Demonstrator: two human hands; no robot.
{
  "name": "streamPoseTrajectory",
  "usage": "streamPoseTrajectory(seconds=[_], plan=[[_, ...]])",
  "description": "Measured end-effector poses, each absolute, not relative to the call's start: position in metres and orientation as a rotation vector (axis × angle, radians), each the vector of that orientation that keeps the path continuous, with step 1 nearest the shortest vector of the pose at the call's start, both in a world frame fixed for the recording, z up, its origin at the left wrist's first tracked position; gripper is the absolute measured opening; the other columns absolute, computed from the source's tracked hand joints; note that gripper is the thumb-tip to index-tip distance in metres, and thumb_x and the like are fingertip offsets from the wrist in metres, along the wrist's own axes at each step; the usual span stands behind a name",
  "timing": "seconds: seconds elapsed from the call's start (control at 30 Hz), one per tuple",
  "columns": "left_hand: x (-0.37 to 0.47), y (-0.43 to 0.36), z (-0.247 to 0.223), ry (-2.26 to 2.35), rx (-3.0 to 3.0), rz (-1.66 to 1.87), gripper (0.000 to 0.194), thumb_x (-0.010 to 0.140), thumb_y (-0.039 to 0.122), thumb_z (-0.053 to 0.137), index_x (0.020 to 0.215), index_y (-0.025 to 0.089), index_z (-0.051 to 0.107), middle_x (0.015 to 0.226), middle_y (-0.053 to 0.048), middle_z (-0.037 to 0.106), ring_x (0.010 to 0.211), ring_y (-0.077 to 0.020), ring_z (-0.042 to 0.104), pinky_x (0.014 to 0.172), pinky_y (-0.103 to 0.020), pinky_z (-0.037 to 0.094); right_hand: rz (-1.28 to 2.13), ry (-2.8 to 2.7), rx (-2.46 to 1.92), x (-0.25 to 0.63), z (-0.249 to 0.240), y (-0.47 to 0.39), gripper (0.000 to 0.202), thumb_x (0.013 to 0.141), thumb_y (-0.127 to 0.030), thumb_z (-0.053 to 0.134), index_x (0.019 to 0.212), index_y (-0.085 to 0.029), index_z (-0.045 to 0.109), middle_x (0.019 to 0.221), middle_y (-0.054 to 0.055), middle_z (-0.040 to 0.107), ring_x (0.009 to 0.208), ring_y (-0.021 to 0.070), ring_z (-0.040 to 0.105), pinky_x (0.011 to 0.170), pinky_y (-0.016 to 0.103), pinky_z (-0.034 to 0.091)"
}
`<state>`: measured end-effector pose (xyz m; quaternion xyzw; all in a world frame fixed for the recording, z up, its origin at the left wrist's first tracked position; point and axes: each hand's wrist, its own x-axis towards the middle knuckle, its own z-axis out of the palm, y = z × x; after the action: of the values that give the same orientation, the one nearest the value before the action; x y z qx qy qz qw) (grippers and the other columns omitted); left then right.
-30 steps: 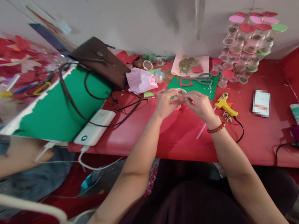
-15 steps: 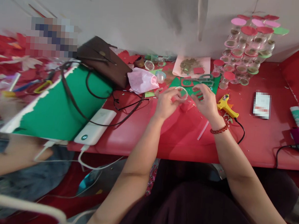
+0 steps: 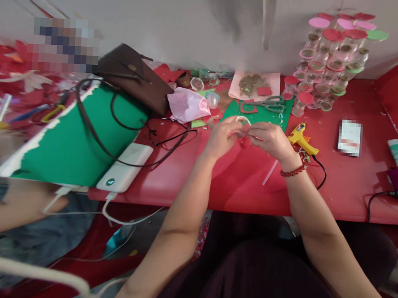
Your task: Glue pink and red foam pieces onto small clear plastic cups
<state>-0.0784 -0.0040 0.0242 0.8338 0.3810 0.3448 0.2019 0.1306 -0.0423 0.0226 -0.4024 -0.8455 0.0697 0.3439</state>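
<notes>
My left hand [image 3: 223, 136] is closed around a small clear plastic cup [image 3: 243, 119]; its pale round rim shows above the fingers. At the near right side of that rim, my right hand [image 3: 269, 138] has its fingers pinched together. Whatever lies between those fingertips is hidden. Both hands meet above a red sheet [image 3: 232, 179] on the red table. Behind them, grey scissors [image 3: 273, 102] lie on a green sheet [image 3: 232, 108] beside a red paper square with a round outline. To the right of my right hand rests a yellow glue gun [image 3: 301, 139].
A stacked tower of clear cups with coloured discs [image 3: 326, 64] stands back right. A phone [image 3: 350, 138] lies right. Left are a brown bag [image 3: 132, 74], glasses [image 3: 169, 141], a white power bank [image 3: 124, 167] and a green board [image 3: 75, 142]. Another person's arm [image 3: 19, 206] shows lower left.
My right hand has moved left and its fingers have closed at the cup's rim, where they were apart from it before. My left hand still holds the cup, which is tilted differently.
</notes>
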Motion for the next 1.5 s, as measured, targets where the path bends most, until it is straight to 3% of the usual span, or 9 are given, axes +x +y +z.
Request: streamPoseTrajectory(seconds=[0.17, 0.4, 0.73, 1.0, 1.17, 1.3, 1.5], plan=[[-0.078, -0.003, 0.022, 1.07, 2.358, 0.973, 0.021, 0.093, 0.017, 0.062, 0.079, 0.028, 0.072, 0.128, 0.0, 0.078, 0.125, -0.0326, 0.07, 0.121, -0.067, 0.034, 0.131, -2.208, -1.041, 0.126, 0.02, -0.042, 0.024, 0.101, -0.017, 0.054, 0.093, -0.021, 0.076, 0.102, 0.008, 0.079, 0.096, 0.0202, 0.072, 0.088, 0.034, 0.057], [-0.079, -0.001, 0.02, 1.025, 2.321, 1.018, 0.023, 0.099, 0.033, 0.061, 0.08, 0.028, 0.072, 0.125, -0.001, 0.079, 0.124, -0.032, 0.069, 0.118, -0.066, 0.038, 0.098, -2.124, -1.084, 0.119, 0.018, -0.043, 0.025, 0.095, -0.012, 0.054, 0.087, -0.022, 0.075, 0.099, 0.008, 0.078, 0.096, 0.0219, 0.072, 0.088, 0.036, 0.058], [-0.078, -0.004, 0.024, 1.064, 2.335, 1.006, 0.026, 0.1, 0.035, 0.061, 0.077, 0.027, 0.071, 0.124, -0.002, 0.08, 0.124, -0.031, 0.069, 0.118, -0.06, 0.039, 0.16, -2.039, -1.075, 0.117, 0.015, -0.042, 0.022, 0.094, -0.013, 0.056, 0.086, -0.022, 0.075, 0.097, 0.007, 0.078, 0.094, 0.0212, 0.072, 0.087, 0.034, 0.057], [-0.074, -0.007, 0.024, 1.069, 2.364, 1.011, 0.023, 0.099, 0.028, 0.064, 0.077, 0.027, 0.07, 0.128, 0.001, 0.078, 0.122, -0.0296, 0.07, 0.121, -0.061, 0.035, 0.217, -1.93, -1.104, 0.12, 0.013, -0.04, 0.025, 0.091, -0.008, 0.056, 0.092, -0.022, 0.077, 0.099, 0.005, 0.078, 0.087, 0.017, 0.071, 0.081, 0.03, 0.056], [-0.073, -0.008, 0.024, 1.127, 2.339, 1.045, 0.021, 0.098, 0.024, 0.062, 0.079, 0.026, 0.071, 0.129, -0.002, 0.076, 0.124, -0.0302, 0.069, 0.118, -0.057, 0.04, 0.282, -1.943, -1.041, 0.123, 0.014, -0.039, 0.02, 0.095, -0.017, 0.06, 0.096, -0.023, 0.08, 0.107, 0.006, 0.079, 0.1, 0.0202, 0.073, 0.092, 0.036, 0.06], [-0.072, -0.01, 0.022, 1.163, 2.399, 1.043, 0.023, 0.097, 0.021, 0.058, 0.081, 0.026, 0.072, 0.131, -0.003, 0.076, 0.121, -0.0281, 0.069, 0.117, -0.054, 0.041, 0.326, -2.002, -1.027, 0.124, 0.016, -0.039, 0.022, 0.094, -0.015, 0.06, 0.087, -0.022, 0.079, 0.108, 0.007, 0.078, 0.103, 0.0211, 0.073, 0.093, 0.036, 0.059], [-0.069, -0.014, 0.023, 1.204, 2.444, 0.986, 0.021, 0.095, 0.016, 0.059, 0.082, 0.024, 0.073, 0.131, -0.002, 0.077, 0.117, -0.0287, 0.071, 0.117, -0.057, 0.035, 0.337, -2.098, -1.047, 0.124, 0.02, -0.042, 0.023, 0.092, -0.01, 0.056, 0.079, -0.019, 0.074, 0.097, 0.007, 0.075, 0.09, 0.0187, 0.07, 0.083, 0.032, 0.054]])
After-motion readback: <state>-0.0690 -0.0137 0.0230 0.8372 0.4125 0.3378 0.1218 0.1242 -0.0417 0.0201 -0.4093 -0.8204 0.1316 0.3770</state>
